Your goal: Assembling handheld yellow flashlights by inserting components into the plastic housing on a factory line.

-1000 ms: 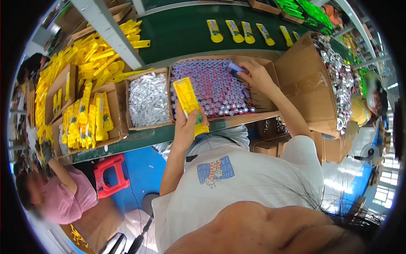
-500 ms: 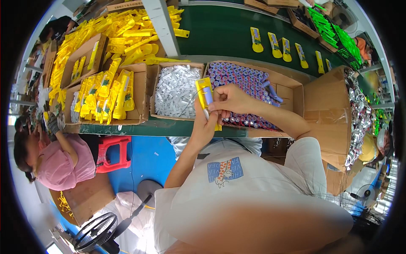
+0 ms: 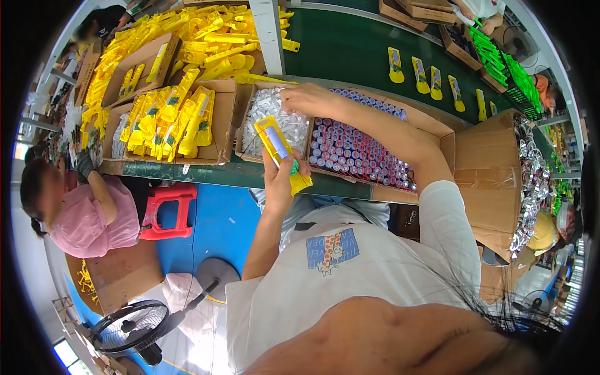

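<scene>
Currently, a yellow casing (image 3: 267, 125) is gripped by the left hand (image 3: 280, 179), while white pieces (image 3: 263, 105) are reached by the right hand (image 3: 309, 99).
Near the centre of the frame, the casing is held tilted, a purple cell (image 3: 275, 142) seated lengthwise in it, its lower part clasped by the left fingers and thumb. Just above, the right fingers are bent down at the white pieces; whether anything is pinched cannot be told. The box of cells (image 3: 356, 147) alongside is partly covered by the right forearm (image 3: 382, 122). At upper left, spare casings (image 3: 209, 39) are heaped; at upper right, filled casings (image 3: 435, 83) are spaced out on a green surface (image 3: 337, 53).
</scene>
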The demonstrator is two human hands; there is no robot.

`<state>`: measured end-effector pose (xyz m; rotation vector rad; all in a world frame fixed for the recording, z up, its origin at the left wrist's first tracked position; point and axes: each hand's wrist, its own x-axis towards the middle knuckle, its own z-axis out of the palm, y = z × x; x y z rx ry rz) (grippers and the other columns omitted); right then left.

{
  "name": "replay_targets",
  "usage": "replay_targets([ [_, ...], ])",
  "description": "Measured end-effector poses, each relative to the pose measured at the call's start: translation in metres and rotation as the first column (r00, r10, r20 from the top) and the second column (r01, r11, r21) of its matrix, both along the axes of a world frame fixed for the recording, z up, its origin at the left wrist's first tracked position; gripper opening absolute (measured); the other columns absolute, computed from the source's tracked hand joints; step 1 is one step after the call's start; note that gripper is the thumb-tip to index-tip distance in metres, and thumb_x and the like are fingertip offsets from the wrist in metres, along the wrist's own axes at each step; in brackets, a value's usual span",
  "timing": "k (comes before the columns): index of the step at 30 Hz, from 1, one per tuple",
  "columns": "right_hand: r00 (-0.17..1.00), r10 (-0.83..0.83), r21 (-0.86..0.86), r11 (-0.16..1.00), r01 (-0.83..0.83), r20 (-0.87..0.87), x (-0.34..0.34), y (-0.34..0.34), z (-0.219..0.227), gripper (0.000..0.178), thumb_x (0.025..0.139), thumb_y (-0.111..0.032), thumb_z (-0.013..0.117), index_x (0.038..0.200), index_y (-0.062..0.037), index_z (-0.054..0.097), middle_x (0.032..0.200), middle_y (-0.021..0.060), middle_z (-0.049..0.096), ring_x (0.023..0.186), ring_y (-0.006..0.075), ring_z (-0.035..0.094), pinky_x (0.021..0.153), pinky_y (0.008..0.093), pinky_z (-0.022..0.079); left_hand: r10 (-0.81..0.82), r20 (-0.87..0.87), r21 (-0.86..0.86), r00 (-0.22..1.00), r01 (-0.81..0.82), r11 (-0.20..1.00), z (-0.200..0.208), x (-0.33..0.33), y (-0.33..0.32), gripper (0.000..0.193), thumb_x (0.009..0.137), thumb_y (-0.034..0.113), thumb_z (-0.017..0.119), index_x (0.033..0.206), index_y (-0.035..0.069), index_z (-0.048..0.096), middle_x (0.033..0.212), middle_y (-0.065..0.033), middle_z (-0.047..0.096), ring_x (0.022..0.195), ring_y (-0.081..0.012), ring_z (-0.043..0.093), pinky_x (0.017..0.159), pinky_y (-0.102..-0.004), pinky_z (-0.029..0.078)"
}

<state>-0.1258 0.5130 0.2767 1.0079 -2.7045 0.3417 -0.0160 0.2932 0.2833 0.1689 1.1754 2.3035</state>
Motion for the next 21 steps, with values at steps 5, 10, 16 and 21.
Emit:
replay_targets([
  [5,1.0,0.028,0.167,0.986,-0.027,-0.003,-0.003,-0.006,0.009,0.014,0.067,-0.004,0.072,0.074,-0.0053,0.06,0.08,0.0064,0.058,0.079,0.0256,0.062,0.066,0.0368,0.052,-0.03,0.058,0.026,0.998,0.029,0.999,-0.001,0.001,-0.004,0.034,0.094,0.004,0.044,0.124,0.012,0.03,0.098,-0.0095,0.051,0.071,-0.02,0.056,0.067,-0.0384,0.05],
  [10,0.906,0.054,-0.627,0.739,0.246,0.42,0.022,-0.019,0.034,0.013,0.083,-0.012,0.073,0.092,-0.0034,0.069,0.087,0.0033,0.066,0.08,0.0116,0.062,0.073,0.0264,0.051,-0.048,0.07,-0.005,0.996,0.048,0.999,0.0,0.001,-0.003,0.034,0.094,0.015,0.049,0.125,0.011,0.035,0.099,-0.0102,0.053,0.073,-0.0202,0.057,0.067,-0.0377,0.051],
  [16,0.893,0.137,-0.8,0.516,0.305,0.429,0.037,-0.037,0.019,0.017,0.087,-0.017,0.071,0.097,-0.0037,0.069,0.089,0.0017,0.068,0.081,0.0081,0.06,0.073,0.0243,0.048,-0.09,0.073,0.02,0.993,0.089,0.996,-0.004,0.001,-0.001,0.028,0.103,0.028,0.043,0.125,0.012,0.034,0.094,-0.0083,0.054,0.067,-0.0174,0.06,0.059,-0.033,0.053],
  [21,0.968,-0.037,-0.801,0.553,0.227,0.249,0.052,-0.031,0.025,0.014,0.083,-0.013,0.073,0.093,-0.0041,0.068,0.082,0.0012,0.066,0.067,0.0069,0.058,0.057,0.0217,0.046,-0.119,0.041,0.036,0.992,0.118,0.992,0.0,0.002,0.0,0.027,0.104,0.029,0.043,0.125,0.014,0.035,0.093,-0.0081,0.054,0.065,-0.0169,0.059,0.058,-0.0325,0.053],
])
